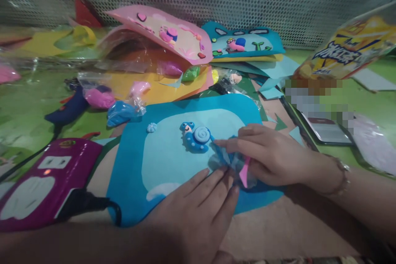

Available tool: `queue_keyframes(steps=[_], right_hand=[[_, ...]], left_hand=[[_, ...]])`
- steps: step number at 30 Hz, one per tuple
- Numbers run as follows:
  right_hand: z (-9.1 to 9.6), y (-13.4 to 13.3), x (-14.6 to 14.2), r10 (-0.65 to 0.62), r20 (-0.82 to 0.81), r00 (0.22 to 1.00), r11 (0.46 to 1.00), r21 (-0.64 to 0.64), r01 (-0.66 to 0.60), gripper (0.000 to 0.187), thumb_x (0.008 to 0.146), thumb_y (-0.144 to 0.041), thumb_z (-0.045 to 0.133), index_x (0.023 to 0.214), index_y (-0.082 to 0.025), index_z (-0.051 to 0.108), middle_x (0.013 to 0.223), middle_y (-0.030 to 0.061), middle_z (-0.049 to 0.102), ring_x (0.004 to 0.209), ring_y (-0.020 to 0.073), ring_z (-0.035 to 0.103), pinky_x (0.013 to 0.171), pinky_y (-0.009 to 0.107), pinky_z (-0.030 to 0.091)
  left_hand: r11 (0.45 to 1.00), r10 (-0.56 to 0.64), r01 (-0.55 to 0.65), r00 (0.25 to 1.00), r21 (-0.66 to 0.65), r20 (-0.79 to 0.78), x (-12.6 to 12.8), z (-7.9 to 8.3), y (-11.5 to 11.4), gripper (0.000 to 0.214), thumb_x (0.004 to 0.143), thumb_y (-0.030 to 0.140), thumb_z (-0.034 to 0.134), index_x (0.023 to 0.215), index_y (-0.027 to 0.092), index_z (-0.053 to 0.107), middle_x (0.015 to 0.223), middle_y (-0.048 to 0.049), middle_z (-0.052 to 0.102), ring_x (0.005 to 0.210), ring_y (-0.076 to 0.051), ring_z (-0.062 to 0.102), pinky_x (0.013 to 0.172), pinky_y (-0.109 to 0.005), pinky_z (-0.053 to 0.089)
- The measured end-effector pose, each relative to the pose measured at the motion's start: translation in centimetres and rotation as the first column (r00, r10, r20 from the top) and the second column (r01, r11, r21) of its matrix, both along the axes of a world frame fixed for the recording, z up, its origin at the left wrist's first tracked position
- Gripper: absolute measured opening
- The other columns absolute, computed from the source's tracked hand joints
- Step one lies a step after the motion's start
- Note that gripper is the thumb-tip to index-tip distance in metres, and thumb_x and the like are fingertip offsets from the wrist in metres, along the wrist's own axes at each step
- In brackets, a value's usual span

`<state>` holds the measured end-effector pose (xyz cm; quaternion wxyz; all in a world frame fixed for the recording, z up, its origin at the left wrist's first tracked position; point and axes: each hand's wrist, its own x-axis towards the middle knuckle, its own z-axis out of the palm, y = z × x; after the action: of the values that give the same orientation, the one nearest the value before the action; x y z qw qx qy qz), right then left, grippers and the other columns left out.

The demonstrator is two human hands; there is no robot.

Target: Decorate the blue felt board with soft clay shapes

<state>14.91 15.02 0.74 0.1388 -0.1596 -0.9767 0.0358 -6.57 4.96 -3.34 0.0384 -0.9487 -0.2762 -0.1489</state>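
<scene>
A blue foam board (161, 173) with a lighter blue panel lies in front of me. On it sit a blue clay snail (196, 135) and a small pale blue clay shell (151, 127). My right hand (272, 154) pinches a clear plastic bag of blue clay (227, 157) just right of the snail, and a pink tool (244, 172) sticks out under its fingers. My left hand (201, 202) lies below, its fingertips pressing the same bag.
Bags of pink and blue clay (120, 112) lie at the left, beside a purple power strip (46, 177). Finished pink (167, 35) and blue boards (244, 43) stand at the back before a perforated metal wall. A yellow snack bag (349, 49) and a phone (328, 130) are right.
</scene>
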Motion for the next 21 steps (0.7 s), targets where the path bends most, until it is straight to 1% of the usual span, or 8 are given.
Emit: queue_keyframes(steps=[3, 5, 8, 10, 11, 14, 16, 21], right_hand=[[0.3, 0.0, 0.4, -0.072, -0.133, 0.989, 0.988, -0.147, 0.052, 0.03, 0.087, -0.011, 0.036, 0.111, -0.014, 0.052, 0.107, 0.0123, 0.064, 0.089, 0.0201, 0.058, 0.078, 0.035, 0.047], [0.3, -0.2, 0.6, -0.162, -0.235, 0.958, 0.963, -0.247, 0.103, 0.025, 0.093, -0.019, 0.032, 0.102, -0.018, 0.056, 0.115, 0.0105, 0.06, 0.1, 0.0206, 0.057, 0.086, 0.037, 0.046], [0.1, -0.6, 0.4, -0.326, -0.413, 0.85, 0.916, -0.361, 0.176, 0.036, 0.098, -0.033, 0.026, 0.092, -0.021, 0.059, 0.102, 0.0069, 0.06, 0.095, 0.0195, 0.057, 0.086, 0.038, 0.045], [-0.2, -0.8, 0.0, -0.392, -0.476, 0.787, 0.878, -0.45, 0.165, 0.037, 0.099, -0.035, 0.024, 0.091, -0.021, 0.058, 0.09, 0.0048, 0.057, 0.081, 0.0164, 0.057, 0.078, 0.035, 0.047], [-0.2, -0.8, -0.3, -0.404, -0.48, 0.779, 0.859, -0.492, 0.143, 0.035, 0.099, -0.034, 0.025, 0.09, -0.021, 0.057, 0.085, 0.0039, 0.056, 0.077, 0.0151, 0.056, 0.075, 0.033, 0.048], [-0.2, -0.9, -1.0, -0.373, -0.41, 0.832, 0.83, -0.548, 0.102, 0.032, 0.099, -0.029, 0.029, 0.085, -0.018, 0.056, 0.083, 0.0043, 0.057, 0.078, 0.0143, 0.056, 0.074, 0.03, 0.047], [0.0, -0.9, -1.2, -0.348, -0.365, 0.864, 0.837, -0.536, 0.111, 0.03, 0.098, -0.025, 0.031, 0.083, -0.017, 0.056, 0.084, 0.0056, 0.058, 0.083, 0.0151, 0.057, 0.077, 0.03, 0.048], [0.3, -0.8, -1.3, -0.327, -0.33, 0.885, 0.862, -0.488, 0.136, 0.029, 0.098, -0.022, 0.03, 0.083, -0.017, 0.055, 0.082, 0.0054, 0.058, 0.081, 0.0147, 0.057, 0.075, 0.028, 0.048]], left_hand=[[1.0, -0.024, 0.024, 1.0, 0.018, 0.015, 0.0, -0.1, 0.0, 0.065, 0.089, 0.055, 0.038, 0.131, 0.006, 0.048, 0.136, -0.0162, 0.048, 0.129, -0.029, 0.038, 0.11, -0.039, 0.025], [1.0, -0.014, 0.014, 1.0, -0.006, 0.007, 0.0, 0.0, 0.0, 0.063, 0.089, 0.054, 0.038, 0.131, 0.007, 0.047, 0.138, -0.0154, 0.047, 0.13, -0.028, 0.037, 0.111, -0.039, 0.023], [0.998, 0.011, -0.012, 1.0, -0.058, -0.013, 0.1, 0.4, -0.1, 0.063, 0.089, 0.054, 0.04, 0.132, 0.009, 0.047, 0.14, -0.0136, 0.045, 0.133, -0.026, 0.033, 0.113, -0.038, 0.019], [0.997, 0.017, -0.019, 1.0, -0.072, -0.026, 0.1, 0.6, -0.1, 0.064, 0.088, 0.054, 0.042, 0.132, 0.009, 0.046, 0.141, -0.0135, 0.044, 0.134, -0.026, 0.031, 0.113, -0.038, 0.019], [0.997, 0.014, -0.016, 0.999, -0.074, -0.034, 0.1, 0.7, -0.2, 0.063, 0.088, 0.053, 0.043, 0.133, 0.008, 0.046, 0.141, -0.0138, 0.044, 0.134, -0.027, 0.03, 0.113, -0.039, 0.02], [0.997, -0.009, 0.004, 0.998, -0.072, -0.062, -0.1, 0.9, -0.1, 0.062, 0.089, 0.049, 0.043, 0.135, 0.007, 0.043, 0.142, -0.015, 0.041, 0.136, -0.029, 0.028, 0.113, -0.041, 0.022], [0.998, -0.008, 0.004, 0.998, -0.067, -0.065, -0.2, 0.8, -0.1, 0.061, 0.09, 0.047, 0.043, 0.136, 0.008, 0.042, 0.143, -0.0146, 0.04, 0.136, -0.029, 0.027, 0.113, -0.041, 0.021], [0.998, -0.003, 0.001, 0.999, -0.063, -0.043, -0.2, 0.7, -0.2, 0.06, 0.09, 0.047, 0.041, 0.135, 0.007, 0.042, 0.143, -0.0149, 0.04, 0.137, -0.029, 0.025, 0.114, -0.041, 0.018]])
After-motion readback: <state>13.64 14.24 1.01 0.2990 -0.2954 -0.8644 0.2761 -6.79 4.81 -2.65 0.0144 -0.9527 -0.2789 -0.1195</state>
